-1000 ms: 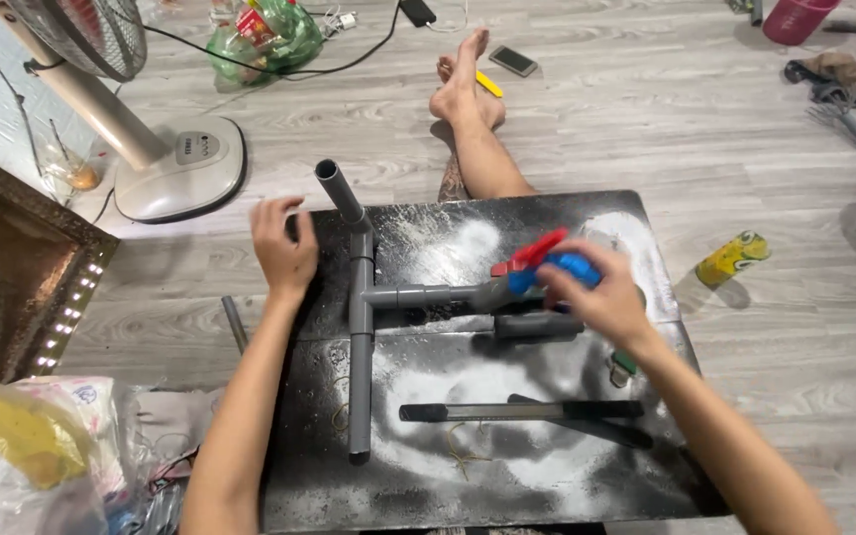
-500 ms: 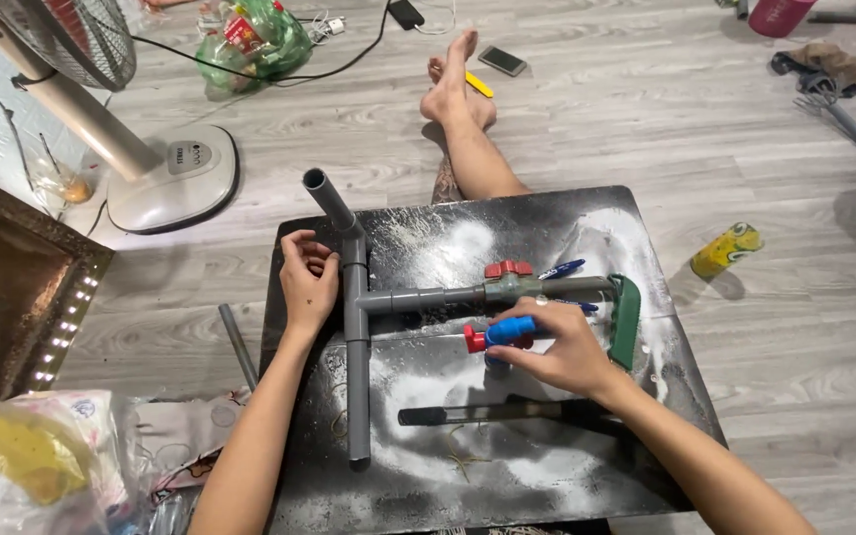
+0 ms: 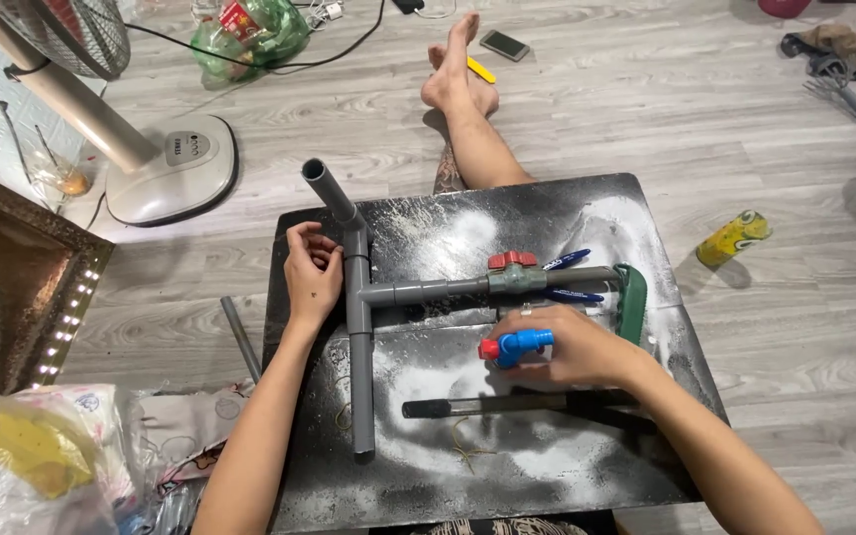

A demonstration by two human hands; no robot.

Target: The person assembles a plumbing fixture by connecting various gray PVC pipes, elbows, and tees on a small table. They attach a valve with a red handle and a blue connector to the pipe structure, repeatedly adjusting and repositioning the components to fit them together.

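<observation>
Since a second ago the right hand (image 3: 572,349) has dropped from the pipe's branch toward the desk's (image 3: 587,208) front, still gripping a blue tube with a red cap (image 3: 513,346). The left hand (image 3: 309,275), fingers curled, rests against the grey pipe (image 3: 360,327). A yellow can (image 3: 734,238) lies on the floor, right of the desk.

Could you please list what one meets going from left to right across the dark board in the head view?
Left hand → upright grey pipe → red-handled valve → right hand holding a blue-and-red tube → green handle.
</observation>
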